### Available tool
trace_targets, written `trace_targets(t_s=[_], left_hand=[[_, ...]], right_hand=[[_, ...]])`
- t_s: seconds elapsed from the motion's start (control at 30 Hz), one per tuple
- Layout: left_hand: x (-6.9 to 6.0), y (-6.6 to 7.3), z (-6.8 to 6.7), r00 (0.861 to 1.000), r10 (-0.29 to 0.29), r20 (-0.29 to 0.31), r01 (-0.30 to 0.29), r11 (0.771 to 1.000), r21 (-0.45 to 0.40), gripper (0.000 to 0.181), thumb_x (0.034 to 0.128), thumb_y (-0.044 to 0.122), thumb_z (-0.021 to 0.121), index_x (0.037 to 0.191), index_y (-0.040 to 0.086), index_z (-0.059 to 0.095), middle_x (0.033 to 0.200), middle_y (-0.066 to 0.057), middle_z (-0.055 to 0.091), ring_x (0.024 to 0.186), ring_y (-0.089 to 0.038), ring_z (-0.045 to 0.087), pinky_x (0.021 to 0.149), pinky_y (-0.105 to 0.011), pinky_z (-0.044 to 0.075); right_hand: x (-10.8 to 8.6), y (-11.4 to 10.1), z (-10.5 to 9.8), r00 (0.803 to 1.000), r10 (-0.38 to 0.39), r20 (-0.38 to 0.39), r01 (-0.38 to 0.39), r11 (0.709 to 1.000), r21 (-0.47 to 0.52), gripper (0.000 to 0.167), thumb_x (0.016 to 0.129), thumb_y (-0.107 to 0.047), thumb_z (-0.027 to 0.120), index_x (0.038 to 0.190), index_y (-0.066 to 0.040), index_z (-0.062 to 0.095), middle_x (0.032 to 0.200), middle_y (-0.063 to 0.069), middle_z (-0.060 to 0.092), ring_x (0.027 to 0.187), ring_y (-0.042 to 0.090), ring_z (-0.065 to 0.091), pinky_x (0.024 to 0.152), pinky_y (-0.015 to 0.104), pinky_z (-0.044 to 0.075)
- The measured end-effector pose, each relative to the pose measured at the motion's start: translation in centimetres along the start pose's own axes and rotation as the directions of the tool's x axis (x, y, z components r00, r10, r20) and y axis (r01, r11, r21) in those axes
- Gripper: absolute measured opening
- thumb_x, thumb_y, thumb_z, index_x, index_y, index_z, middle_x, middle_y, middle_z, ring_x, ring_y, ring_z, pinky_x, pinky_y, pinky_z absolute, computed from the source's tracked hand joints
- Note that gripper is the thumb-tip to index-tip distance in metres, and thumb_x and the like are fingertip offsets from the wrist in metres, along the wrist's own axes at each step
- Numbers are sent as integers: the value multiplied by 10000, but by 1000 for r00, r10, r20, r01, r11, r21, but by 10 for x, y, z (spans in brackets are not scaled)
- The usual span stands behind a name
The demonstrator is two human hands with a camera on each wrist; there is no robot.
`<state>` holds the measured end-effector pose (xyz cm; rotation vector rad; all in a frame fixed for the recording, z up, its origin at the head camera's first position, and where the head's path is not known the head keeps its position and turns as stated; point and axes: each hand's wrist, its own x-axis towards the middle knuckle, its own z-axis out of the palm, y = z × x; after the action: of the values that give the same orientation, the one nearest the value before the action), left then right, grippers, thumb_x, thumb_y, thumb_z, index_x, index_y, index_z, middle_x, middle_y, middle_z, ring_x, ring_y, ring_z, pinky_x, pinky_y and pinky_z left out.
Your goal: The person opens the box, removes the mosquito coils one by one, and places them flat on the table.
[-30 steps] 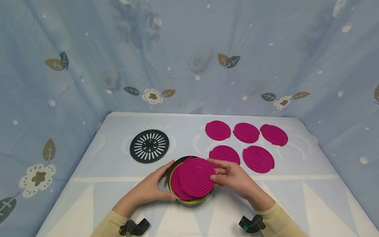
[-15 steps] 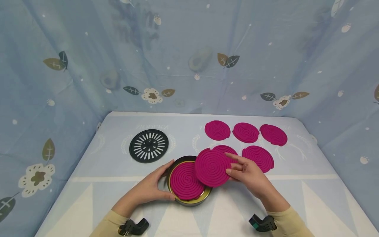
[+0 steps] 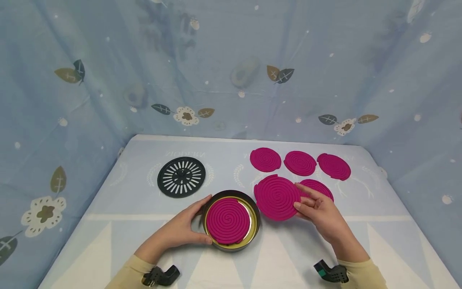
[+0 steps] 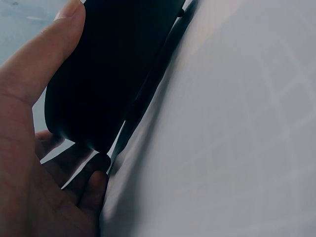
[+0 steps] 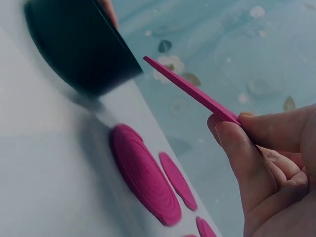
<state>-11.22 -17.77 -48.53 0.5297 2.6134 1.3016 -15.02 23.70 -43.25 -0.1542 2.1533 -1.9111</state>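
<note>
My left hand (image 3: pixel 184 228) holds the side of a round dark tin (image 3: pixel 258 224) with a gold-coloured inside, its thumb at the front and fingers behind. In the left wrist view the tin (image 4: pixel 108 64) looks almost black. A magenta mosquito coil (image 3: pixel 228 220) lies flat inside, toward the tin's left. Above the table, right of the tin, my right hand (image 3: pixel 323 212) pinches another mosquito coil (image 3: pixel 277 197) by its right edge. That held coil (image 5: pixel 190 91) shows edge-on in the right wrist view, between thumb and fingertips.
Several more magenta coils (image 3: pixel 265 159) lie flat at the back right; one coil (image 3: pixel 317 188) is partly hidden by the right hand and the held coil. A black slotted lid (image 3: pixel 181 177) lies at the back left. A patterned cloth (image 3: pixel 231 80) hangs behind the table.
My right hand has carried its mosquito coil from over the tin to the right, uncovering the coil inside. The left hand has stayed on the tin.
</note>
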Motion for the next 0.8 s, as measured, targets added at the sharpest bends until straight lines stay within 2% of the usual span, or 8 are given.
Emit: trace_targets(t_s=[0.3, 0.43, 0.6, 0.8], left_hand=[[1, -1, 0, 1000, -6, 3, 6, 1000, 4, 1186, 598, 611, 875, 1572, 303, 273, 1545, 131, 344, 1401, -130, 339, 1167, -523, 265], [1, 0, -1, 1000, -6, 5, 6, 1000, 7, 1182, 599, 607, 877, 1571, 309, 273, 1549, 130, 338, 1403, -133, 337, 1168, -521, 265], [1, -1, -2, 1000, 13, -3, -13, 1000, 4, 1174, 600, 603, 879, 1567, 324, 275, 1546, 133, 343, 1401, -134, 342, 1164, -516, 276], [2, -2, 0, 1000, 21, 2, -21, 1000, -13, 1171, 609, 588, 881, 1570, 297, 278, 1547, 132, 342, 1389, -127, 363, 1165, -516, 272]], right_hand=[[-6, 2, -28, 996, -78, -36, 81, 994, 75, 670, 923, -21, 682, 1507, 1, 355, 1005, 65, 705, 870, 132, 700, 813, 365, 592], [-10, 3, -38, 995, -63, -73, 69, 994, 85, 692, 920, -21, 685, 1518, 5, 338, 996, 69, 702, 884, 133, 699, 812, 347, 592], [-13, 8, -49, 994, -59, -94, 73, 987, 145, 720, 924, 4, 669, 1534, 13, 286, 964, 50, 701, 858, 114, 689, 810, 329, 594], [-16, 18, -61, 992, -50, -113, 73, 975, 209, 723, 926, 29, 654, 1544, -13, 281, 1019, 48, 721, 876, 120, 695, 808, 305, 594]])
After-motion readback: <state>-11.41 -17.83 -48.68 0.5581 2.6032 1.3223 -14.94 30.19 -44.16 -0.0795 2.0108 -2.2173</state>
